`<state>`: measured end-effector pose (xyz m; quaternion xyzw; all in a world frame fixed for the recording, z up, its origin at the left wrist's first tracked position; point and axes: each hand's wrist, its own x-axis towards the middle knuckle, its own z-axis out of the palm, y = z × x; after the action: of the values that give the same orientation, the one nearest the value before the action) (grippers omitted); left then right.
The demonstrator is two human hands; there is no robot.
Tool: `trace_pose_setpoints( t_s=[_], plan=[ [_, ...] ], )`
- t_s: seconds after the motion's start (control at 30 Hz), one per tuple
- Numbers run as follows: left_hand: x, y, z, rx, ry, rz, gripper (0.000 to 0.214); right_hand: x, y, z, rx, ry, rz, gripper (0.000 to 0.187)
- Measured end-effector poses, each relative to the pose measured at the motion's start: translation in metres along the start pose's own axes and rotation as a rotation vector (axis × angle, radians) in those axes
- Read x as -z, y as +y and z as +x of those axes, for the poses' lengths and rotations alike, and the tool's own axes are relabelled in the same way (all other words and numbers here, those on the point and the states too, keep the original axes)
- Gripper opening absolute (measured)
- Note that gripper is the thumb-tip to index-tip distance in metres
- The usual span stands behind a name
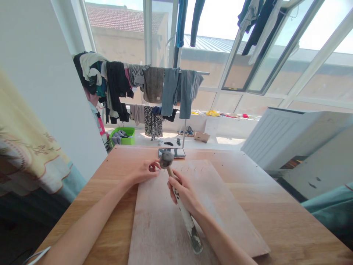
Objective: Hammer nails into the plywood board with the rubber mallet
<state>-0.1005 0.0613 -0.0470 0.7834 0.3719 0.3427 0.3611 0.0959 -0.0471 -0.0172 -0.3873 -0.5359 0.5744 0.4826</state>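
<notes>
My right hand (183,189) is wrapped round the upper handle of a hammer (166,160) with a dark, rounded head and a worn, paint-stained handle. The hammer's head hangs above the far left part of a pale wooden board (157,217). At that board's far left corner rests my left hand (147,170), its fingers curled and the fingertips close together beside the hammer head. Whatever they pinch is too small or hidden to make out. Several thin nails (195,169) stand in a row along the board's far edge, to the right of the hammer head.
The board lies on a wooden table (242,184). A phone (179,152) lies just beyond the board. Behind the table stand a drying rack with clothes (153,84) and a green basket (129,138). A white cabinet (284,136) is at the right, a curtain (33,147) at the left.
</notes>
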Motion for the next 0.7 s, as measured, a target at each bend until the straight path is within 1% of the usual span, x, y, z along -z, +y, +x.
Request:
trace_pose_setpoints(
  t_s=[0.1, 0.2, 0.27, 0.33, 0.37, 0.43, 0.53, 0.6, 0.7],
  plan=[
    [0.001, -0.001, 0.0, 0.022, -0.015, -0.02, 0.043, 0.007, -0.014, -0.002, 0.057, 0.159, 0.073, 0.034],
    [0.001, -0.004, -0.001, 0.037, -0.009, -0.008, 0.046, 0.022, -0.028, -0.011, 0.089, 0.322, 0.104, 0.033],
    [0.0, -0.005, -0.001, 0.041, -0.013, -0.001, 0.046, 0.035, -0.03, -0.024, 0.044, 0.371, 0.083, 0.032],
    [0.0, -0.004, -0.002, 0.047, -0.025, -0.002, 0.048, 0.047, -0.023, -0.04, -0.029, 0.409, 0.045, 0.031],
    [0.0, -0.003, -0.002, 0.051, -0.03, -0.005, 0.048, 0.052, -0.017, -0.048, -0.064, 0.43, 0.022, 0.034],
    [0.0, 0.0, -0.003, 0.057, -0.029, -0.013, 0.047, 0.06, -0.004, -0.062, -0.136, 0.459, 0.0, 0.042],
    [0.0, 0.003, -0.004, 0.061, -0.021, -0.016, 0.048, 0.063, 0.009, -0.072, -0.212, 0.461, 0.031, 0.047],
    [-0.001, 0.003, -0.005, 0.059, -0.013, -0.005, 0.048, 0.062, 0.01, -0.073, -0.234, 0.442, 0.068, 0.048],
    [-0.001, 0.002, -0.005, 0.046, -0.008, 0.026, 0.047, 0.06, 0.003, -0.076, -0.242, 0.408, 0.11, 0.047]
  ],
)
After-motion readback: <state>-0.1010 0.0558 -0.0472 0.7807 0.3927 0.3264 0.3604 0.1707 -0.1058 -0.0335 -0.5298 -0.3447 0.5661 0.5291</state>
